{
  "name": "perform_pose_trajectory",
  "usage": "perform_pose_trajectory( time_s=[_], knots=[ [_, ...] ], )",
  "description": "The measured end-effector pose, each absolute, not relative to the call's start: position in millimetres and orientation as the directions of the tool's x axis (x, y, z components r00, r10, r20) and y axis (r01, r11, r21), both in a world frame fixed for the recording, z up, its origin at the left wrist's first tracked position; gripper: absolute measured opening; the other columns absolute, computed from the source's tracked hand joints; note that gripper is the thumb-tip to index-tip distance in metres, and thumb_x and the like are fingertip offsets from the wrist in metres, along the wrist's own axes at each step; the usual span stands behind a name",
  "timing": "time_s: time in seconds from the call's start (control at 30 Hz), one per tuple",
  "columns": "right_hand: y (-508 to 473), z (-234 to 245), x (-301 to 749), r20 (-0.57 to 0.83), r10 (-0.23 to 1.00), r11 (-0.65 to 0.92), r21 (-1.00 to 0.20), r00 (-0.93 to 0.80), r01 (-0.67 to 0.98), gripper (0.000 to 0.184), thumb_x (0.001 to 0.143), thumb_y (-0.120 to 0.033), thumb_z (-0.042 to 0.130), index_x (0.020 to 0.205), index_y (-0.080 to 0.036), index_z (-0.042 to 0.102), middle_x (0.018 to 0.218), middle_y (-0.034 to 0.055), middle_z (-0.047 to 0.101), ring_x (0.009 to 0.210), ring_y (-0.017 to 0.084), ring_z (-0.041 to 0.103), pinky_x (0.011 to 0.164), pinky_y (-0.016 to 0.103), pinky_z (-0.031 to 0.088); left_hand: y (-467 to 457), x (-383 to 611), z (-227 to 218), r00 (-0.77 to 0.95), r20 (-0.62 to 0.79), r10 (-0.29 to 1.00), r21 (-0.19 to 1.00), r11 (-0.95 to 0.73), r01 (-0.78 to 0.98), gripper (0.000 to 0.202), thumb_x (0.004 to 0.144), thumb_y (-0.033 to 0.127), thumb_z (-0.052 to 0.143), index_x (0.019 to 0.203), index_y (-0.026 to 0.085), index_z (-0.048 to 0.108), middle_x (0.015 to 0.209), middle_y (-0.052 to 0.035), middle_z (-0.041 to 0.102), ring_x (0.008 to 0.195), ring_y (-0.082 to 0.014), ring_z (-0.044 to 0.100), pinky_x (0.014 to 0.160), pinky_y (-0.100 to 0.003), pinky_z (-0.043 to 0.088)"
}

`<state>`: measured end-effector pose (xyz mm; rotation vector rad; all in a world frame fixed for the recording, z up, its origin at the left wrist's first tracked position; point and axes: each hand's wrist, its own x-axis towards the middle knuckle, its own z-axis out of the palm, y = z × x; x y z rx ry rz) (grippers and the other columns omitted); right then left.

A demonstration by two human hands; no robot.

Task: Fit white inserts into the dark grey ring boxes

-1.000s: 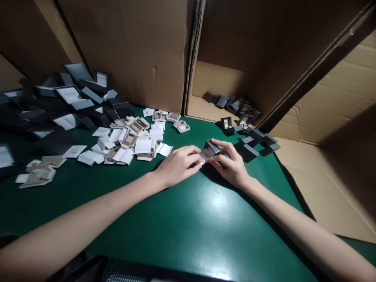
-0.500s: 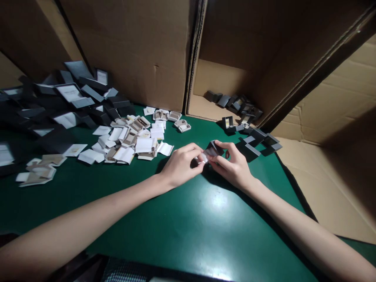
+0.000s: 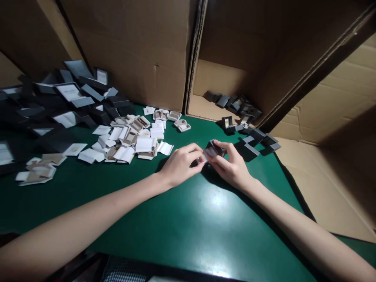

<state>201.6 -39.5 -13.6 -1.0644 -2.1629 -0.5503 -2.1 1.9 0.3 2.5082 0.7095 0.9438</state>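
Both of my hands meet over the middle of the green table (image 3: 188,219). My left hand (image 3: 180,164) pinches a small white insert (image 3: 205,158) with its fingers curled. My right hand (image 3: 232,166) grips a small dark grey open box (image 3: 214,149), thumb and fingers wrapped round it. The insert sits at the mouth of the box, partly hidden by my fingers.
A heap of white and tan inserts (image 3: 132,137) lies left of my hands. Dark open boxes (image 3: 58,105) pile up at the far left. More grey boxes (image 3: 255,141) lie right of my hands and inside a cardboard carton (image 3: 229,102). Cardboard walls stand behind.
My hands have stayed in place. The fingers have shifted slightly around the box and the white insert, which has turned a little.
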Motion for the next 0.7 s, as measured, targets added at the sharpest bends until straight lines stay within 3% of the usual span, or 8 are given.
perform_pose_trajectory(
  time_s=[0.27, 0.47, 0.7],
  knots=[
    [-37.1, -10.0, 205.4, 0.692, 0.550, 0.663, -0.021, -0.468, 0.748, 0.005, 0.083, -0.017, 0.060, 0.084, -0.017, 0.064, 0.136, 0.0171, 0.047, 0.113, 0.026, 0.054, 0.082, 0.041, 0.053, -2.0, -5.1, 2.6, 0.717, 0.496, 0.490, 0.309, -0.871, 0.382, 0.017, 0.091, 0.025, 0.051, 0.088, 0.019, 0.066, 0.100, -0.0061, 0.058, 0.093, -0.0187, 0.056, 0.082, -0.033, 0.048],
    [-35.1, -8.7, 206.4, 0.685, 0.594, 0.615, -0.049, -0.422, 0.787, 0.011, 0.086, -0.018, 0.056, 0.079, -0.017, 0.064, 0.138, 0.0136, 0.047, 0.121, 0.027, 0.049, 0.086, 0.045, 0.052, -19.7, -0.3, 2.6, 0.794, 0.475, 0.379, 0.074, -0.916, 0.393, 0.025, 0.091, 0.021, 0.045, 0.110, 0.014, 0.061, 0.104, -0.0109, 0.058, 0.091, -0.0204, 0.053, 0.076, -0.033, 0.050],
    [-35.3, -13.0, 207.4, 0.709, 0.600, 0.579, -0.066, -0.370, 0.813, 0.011, 0.086, -0.023, 0.060, 0.095, -0.021, 0.065, 0.137, 0.0128, 0.046, 0.117, 0.027, 0.050, 0.085, 0.043, 0.052, -24.1, 3.1, 5.1, 0.832, 0.449, 0.327, -0.097, -0.907, 0.409, 0.020, 0.090, 0.019, 0.046, 0.102, 0.012, 0.059, 0.106, -0.0134, 0.058, 0.103, -0.0255, 0.052, 0.080, -0.037, 0.048]
  ],
)
